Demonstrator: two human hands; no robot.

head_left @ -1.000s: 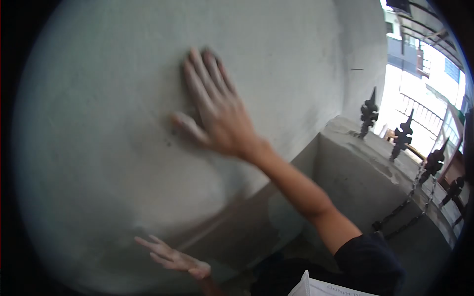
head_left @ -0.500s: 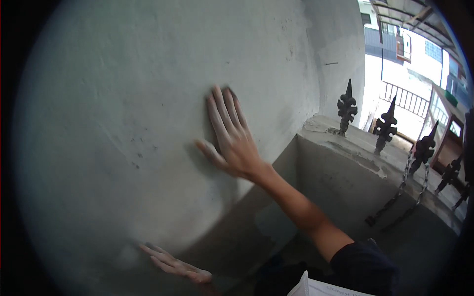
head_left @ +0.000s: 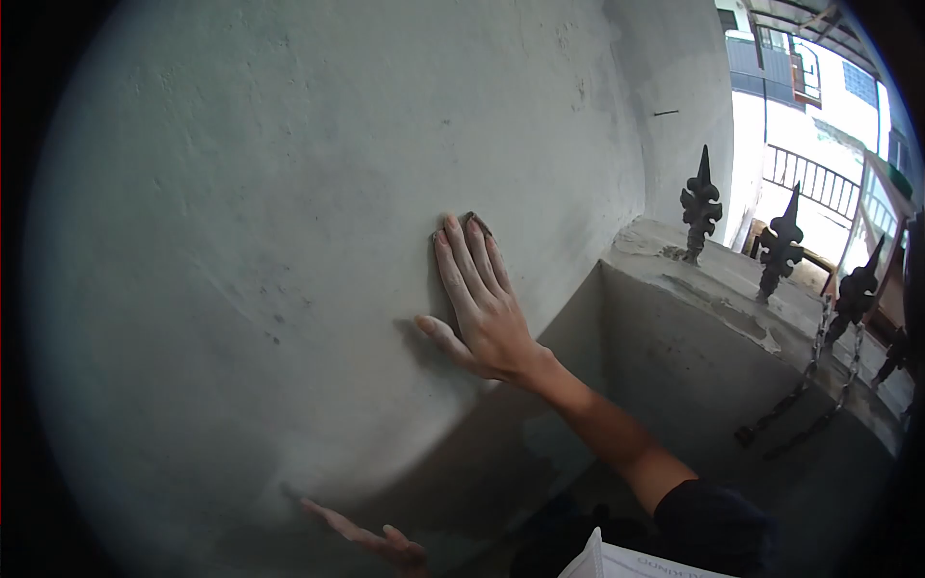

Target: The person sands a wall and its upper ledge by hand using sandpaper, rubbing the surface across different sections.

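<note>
My right hand (head_left: 487, 323) lies flat against the grey plastered wall (head_left: 241, 193), fingers stretched upward and thumb out to the left. Whitish dust coats its fingers. A thin dark edge shows around the fingertips; whether it is a sheet under them or shadow, I cannot tell. Low in the view, my left hand (head_left: 381, 546) is seen nearly edge-on, its fingers extended toward the same wall and its thumb apart. Nothing shows in it, though its palm is hidden. Small dark marks and scratches dot the wall around both hands.
A low ledge (head_left: 708, 289) on the right carries black spear-shaped iron finials (head_left: 701, 207), with a chain (head_left: 819, 352) hanging from them. A nail (head_left: 666, 113) sticks out of the wall above. White printed material (head_left: 646, 566) shows at the bottom edge.
My right hand has slid down the wall, staying flat. My left hand has shifted slightly lower and turned more edge-on. The view has swung a little left.
</note>
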